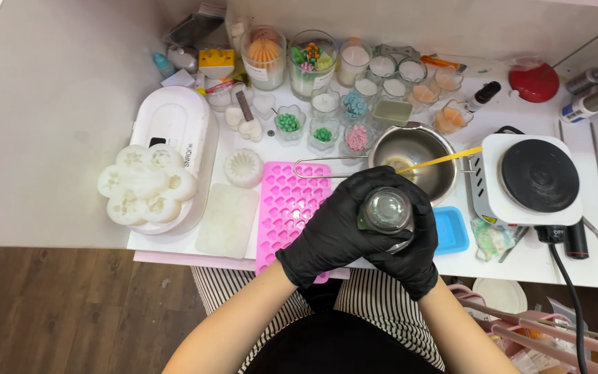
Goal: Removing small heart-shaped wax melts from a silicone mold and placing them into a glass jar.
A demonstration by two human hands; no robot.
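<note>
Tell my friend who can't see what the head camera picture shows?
Two black-gloved hands, left and right, hold a small clear glass jar over a pink heart mold, beside a steel pot and a hot plate.

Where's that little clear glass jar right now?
The glass jar sits mid-frame, cupped between the left hand and right hand, just below the steel pot and beside the pink mould.

Bench (57, 138): hands (365, 232) at front centre, around a glass jar (387, 210). Mould tray (288, 204) just left; metal pot (413, 159) behind, stick (441, 161) in it. Hotplate (534, 176) right. Candle jars (313, 62) along the back.
</note>
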